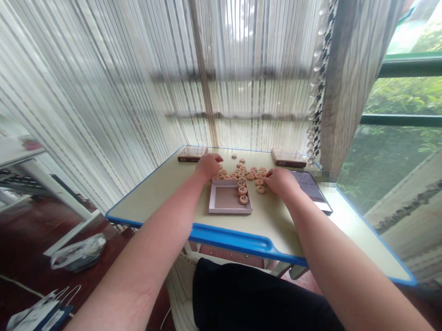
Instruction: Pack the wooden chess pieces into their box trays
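Several round wooden game pieces [245,172] lie scattered on a beige table with a blue rim [235,237]. A shallow box tray [224,200] sits in front of them, with three pieces [243,191] stacked along its right side. My left hand [208,165] rests curled over the pieces at the left of the pile. My right hand [281,181] is curled at the right of the pile, fingertips touching a piece [261,189] beside the tray. What the fingers grip cannot be made out.
A dark phone [312,190] lies right of my right hand. Two flat wooden boxes [192,153] [288,157] sit at the table's far edge. Striped curtains hang behind, with a window at the right. A plastic bag [78,251] lies on the floor at left.
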Demonstrator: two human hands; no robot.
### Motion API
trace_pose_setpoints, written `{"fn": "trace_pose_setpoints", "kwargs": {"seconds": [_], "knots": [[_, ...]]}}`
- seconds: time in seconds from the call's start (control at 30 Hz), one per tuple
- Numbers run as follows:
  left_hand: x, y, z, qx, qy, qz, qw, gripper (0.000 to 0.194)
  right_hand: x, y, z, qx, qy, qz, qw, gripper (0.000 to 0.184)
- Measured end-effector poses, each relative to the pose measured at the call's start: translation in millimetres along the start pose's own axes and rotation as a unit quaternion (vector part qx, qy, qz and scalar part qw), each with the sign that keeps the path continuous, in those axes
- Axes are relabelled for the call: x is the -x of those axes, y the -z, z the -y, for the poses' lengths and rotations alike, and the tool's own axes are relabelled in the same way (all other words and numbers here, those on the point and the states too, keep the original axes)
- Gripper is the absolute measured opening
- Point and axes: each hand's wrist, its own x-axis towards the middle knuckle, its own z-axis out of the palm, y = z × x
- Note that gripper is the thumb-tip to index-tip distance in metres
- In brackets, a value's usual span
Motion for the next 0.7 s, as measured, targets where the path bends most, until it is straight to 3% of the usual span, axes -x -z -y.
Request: {"fn": "trace_pose_setpoints", "kwargs": {"seconds": [0.13,0.4,0.57,0.7], "knots": [[-0.4,-1.1,3.6,-0.004,0.034,-0.004,0.999,0.038,0.5,2.0,0.4,-0.005,-0.019,0.002,1.0,0.029],[-0.1,1.7,5.8,-0.024,0.091,0.003,0.996,0.031,-1.1,0.1,-2.5,0.001,0.004,-0.009,1.0,0.026],[2.7,4.8,7.0,-0.036,0.139,-0.01,0.99,0.03,3.2,4.9,1.5,-0.088,0.014,-0.066,0.994,0.033],[4.2,3.9,5.4,-0.053,0.132,0.014,0.99,0.027,10.4,13.2,9.1,-0.127,0.014,-0.057,0.99,0.027]]}}
